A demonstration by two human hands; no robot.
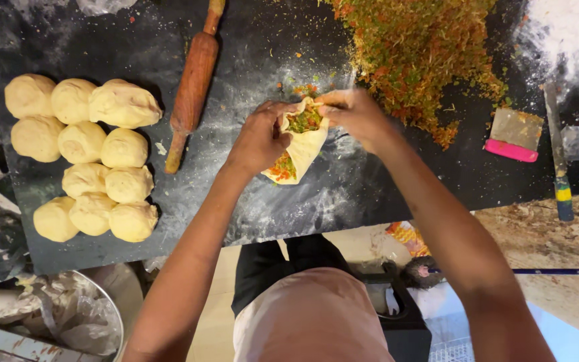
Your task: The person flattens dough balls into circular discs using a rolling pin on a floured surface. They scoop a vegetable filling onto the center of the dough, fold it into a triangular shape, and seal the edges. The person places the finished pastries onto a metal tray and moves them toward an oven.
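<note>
A thin sheet of pale dough (305,149) is folded around a chopped orange and green vegetable filling, held just above the dark floured worktop (343,188). My left hand (260,137) pinches its left edge. My right hand (356,115) pinches the top right edge. Filling shows at the top opening and at the lower left corner.
Several dough balls (88,157) lie in a cluster at the left. A wooden rolling pin (192,87) lies beside them. A big heap of chopped filling (417,50) is at the top right, with a pink-handled scraper (514,137), a knife (557,157) and loose flour (561,30). A metal bowl (82,315) sits at lower left.
</note>
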